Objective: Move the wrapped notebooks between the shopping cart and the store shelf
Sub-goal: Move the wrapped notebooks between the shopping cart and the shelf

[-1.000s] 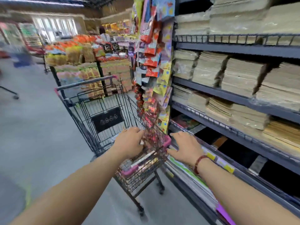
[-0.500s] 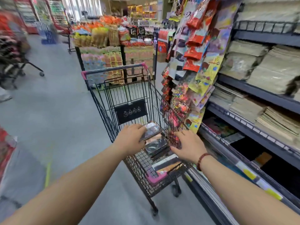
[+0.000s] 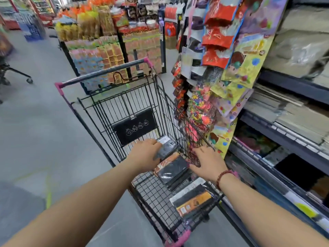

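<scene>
A black wire shopping cart [image 3: 114,111] with pink corners stands beside the store shelf [image 3: 284,138]. Inside its basket lie plastic-wrapped notebooks: a dark stack [image 3: 173,171] in the middle, a grey one [image 3: 166,147] behind it, and another stack [image 3: 193,199] nearer me. My left hand [image 3: 145,155] reaches into the basket and rests on the left edge of the grey wrapped notebook, fingers curled on it. My right hand [image 3: 207,164], with a red bead bracelet on the wrist, lies against the right side of the dark stack, fingers spread along the cart's wire wall.
Hanging packets of colourful toys and stickers [image 3: 222,72] dangle over the cart's right side. Shelves hold stacks of paper pads [image 3: 299,50]. A snack display rack [image 3: 106,47] stands beyond the cart. Grey aisle floor [image 3: 35,131] stretches to the left, with another cart's wheels [image 3: 28,80] at far left.
My view has tilted down and closer to the cart. Both hands have moved from the cart's near rim into the basket and onto the wrapped notebooks.
</scene>
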